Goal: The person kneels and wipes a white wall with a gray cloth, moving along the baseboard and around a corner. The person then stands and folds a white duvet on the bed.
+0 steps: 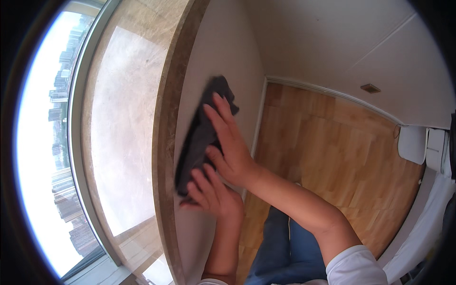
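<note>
A dark grey cloth [203,139], folded into a long strip, lies against the white wall [199,231] just below the window sill. My right hand [229,146] presses on its upper and middle part with the fingers spread across it. Lower down, my left hand [213,196] holds the near end, its fingers bent over the fabric. The palms and part of the cloth's edge on the wall side are hidden. Some blur shows at the left fingertips and along the cloth.
A brown stone sill [164,142] runs along the left, with a window frame [73,135] beyond it. Below is a wood-look floor [320,149]. An outlet-like plate [370,88] sits on the far wall. A white piece of furniture [435,149] stands at right, near a white sheet [416,228].
</note>
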`<act>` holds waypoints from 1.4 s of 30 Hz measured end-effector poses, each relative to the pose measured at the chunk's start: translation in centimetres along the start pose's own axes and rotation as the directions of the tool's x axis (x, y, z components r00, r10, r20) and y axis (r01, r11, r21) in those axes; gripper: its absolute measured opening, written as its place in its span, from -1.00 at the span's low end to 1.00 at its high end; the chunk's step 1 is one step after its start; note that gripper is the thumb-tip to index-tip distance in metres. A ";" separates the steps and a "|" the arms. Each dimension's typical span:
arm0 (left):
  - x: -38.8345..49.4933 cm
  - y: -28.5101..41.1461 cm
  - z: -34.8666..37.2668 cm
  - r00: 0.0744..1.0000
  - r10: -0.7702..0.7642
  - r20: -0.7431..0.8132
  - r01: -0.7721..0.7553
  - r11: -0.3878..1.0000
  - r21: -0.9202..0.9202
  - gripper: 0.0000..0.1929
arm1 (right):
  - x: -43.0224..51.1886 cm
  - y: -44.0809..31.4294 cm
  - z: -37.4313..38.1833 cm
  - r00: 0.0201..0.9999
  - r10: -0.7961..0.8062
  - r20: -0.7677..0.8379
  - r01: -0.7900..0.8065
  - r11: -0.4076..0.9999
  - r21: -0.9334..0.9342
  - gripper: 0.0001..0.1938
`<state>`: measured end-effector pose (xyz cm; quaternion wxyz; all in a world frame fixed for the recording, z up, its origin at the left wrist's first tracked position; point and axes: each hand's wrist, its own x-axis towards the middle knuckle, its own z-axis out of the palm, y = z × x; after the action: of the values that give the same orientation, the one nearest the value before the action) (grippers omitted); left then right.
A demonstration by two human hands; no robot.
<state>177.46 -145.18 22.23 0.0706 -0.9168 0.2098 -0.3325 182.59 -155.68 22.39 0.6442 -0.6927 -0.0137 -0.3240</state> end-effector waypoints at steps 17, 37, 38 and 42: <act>3.5 8.8 7.3 0.993 -0.115 -0.020 0.116 0.993 0.039 -0.62 | 5.6 9.4 -5.8 0.988 -0.153 0.001 0.153 0.985 0.075 -0.25; 5.7 13.0 15.5 0.929 0.181 0.324 -0.209 0.976 0.055 -0.57 | 4.4 22.1 -9.1 0.959 0.283 -0.032 -0.282 0.959 0.039 -0.37; 6.7 12.7 14.3 0.933 0.166 0.320 -0.211 0.971 0.113 -0.61 | 5.4 21.0 -9.1 0.968 0.251 -0.017 -0.250 0.968 0.032 -0.37; 10.6 12.2 10.6 0.974 -0.015 0.226 -0.018 0.989 0.143 -0.64 | 10.2 17.9 -9.4 0.986 -0.166 -0.017 0.166 0.986 0.000 -0.30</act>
<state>187.40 -160.91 16.96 0.1605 -0.9410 0.1765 -0.2401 194.40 -171.31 10.98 0.6153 -0.6862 -0.0663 -0.3823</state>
